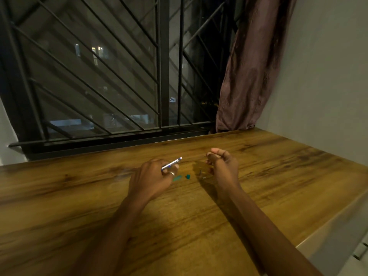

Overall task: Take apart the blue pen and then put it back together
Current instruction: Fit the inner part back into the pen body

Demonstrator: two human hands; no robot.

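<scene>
Left hand [151, 177] grips the pen barrel [171, 163] above the table [278, 176]. Right hand [223, 164] is loosely curled; whether it holds anything cannot be told. 2 teal parts [177, 178] lie between the hands.

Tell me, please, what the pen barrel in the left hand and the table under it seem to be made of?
The pen barrel looks like clear glossy plastic, with blue showing through it and bright glints, though parts could be metal. The table looks like wood or a wood-print laminate: brown streaked grain with a smooth, faintly shiny surface.
</scene>
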